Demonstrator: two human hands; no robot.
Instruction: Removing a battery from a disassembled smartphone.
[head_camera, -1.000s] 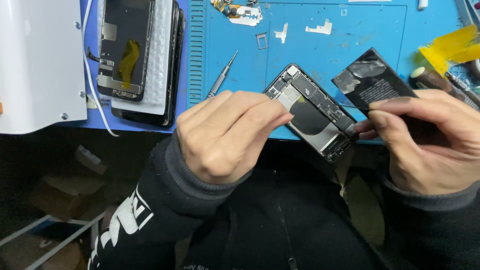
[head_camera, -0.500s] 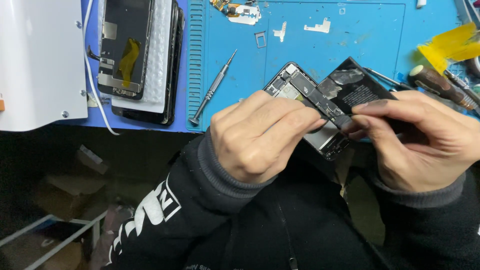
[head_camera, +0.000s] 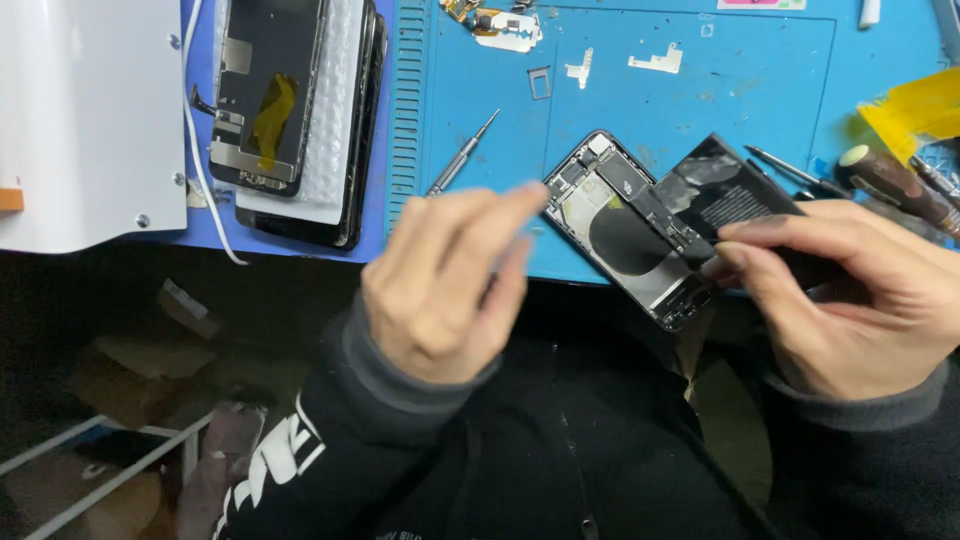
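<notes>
Blue mat (head_camera: 760, 110), left hand (head_camera: 450, 285) now off phone (head_camera: 625, 230).

opened phone (head_camera: 630, 235) by the right hand (head_camera: 850, 290): bare metal frame, dull grey plates inside, matt black round pad. black battery (head_camera: 725, 190) pinched in that hand: glossy foil-like wrap, catches light. mat (head_camera: 700, 110) beyond the grip: blue, matt, rubbery, scuffed. screwdriver (head_camera: 462, 155) past the left hand (head_camera: 450, 290): brushed metal shaft. sleeves: black knit cloth, grey ribbed cuffs.

Blue mat (head_camera: 760, 110), black battery (head_camera: 725, 190), yellow tape (head_camera: 920, 110), perhaps brown-handled screwdriver (head_camera: 885, 180)
</notes>
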